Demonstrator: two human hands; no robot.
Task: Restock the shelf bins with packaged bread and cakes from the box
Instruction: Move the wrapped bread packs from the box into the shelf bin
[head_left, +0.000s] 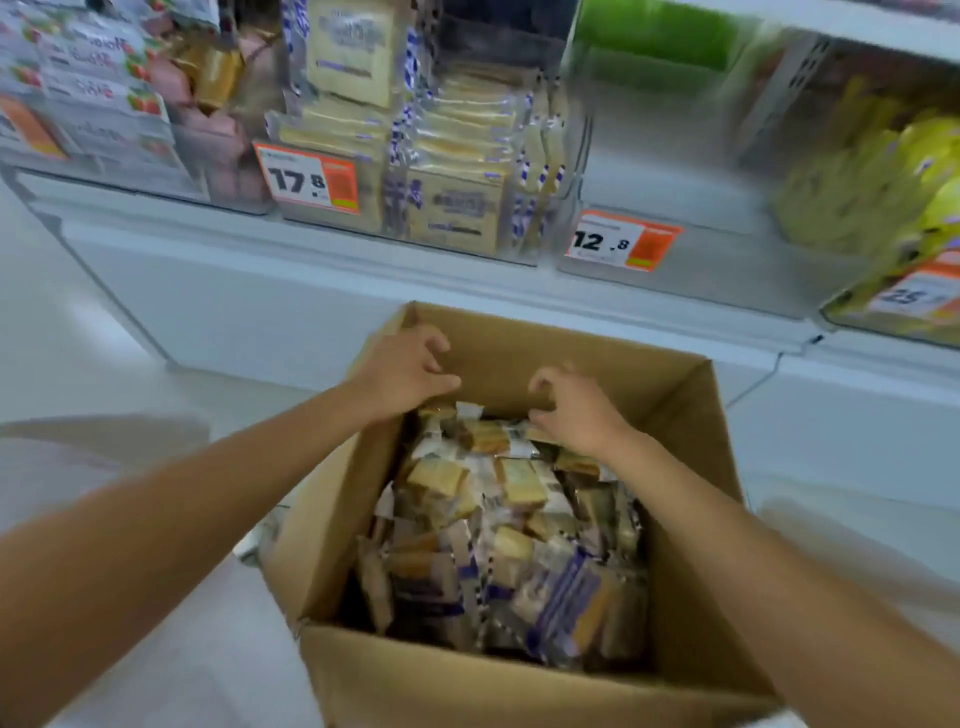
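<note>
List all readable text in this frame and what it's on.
"17 8": left price tag, sliced-bread bin.
"12 .8": middle price tag, clear bin.
"25", rest blurred: right price tag, yellow-pack bin.
Printing on packs in bins and cardboard box: too blurred.

a box (524, 358) sits on the floor (78, 322) in the lower middle of the frame, before the shelf base (234, 291). packets (498, 519) lie piled in it. the left hand (405, 374) and right hand (576, 410) are side by side over its far end. bins (691, 176) run across the top of the frame, with price tags (307, 179) on their fronts.
</note>
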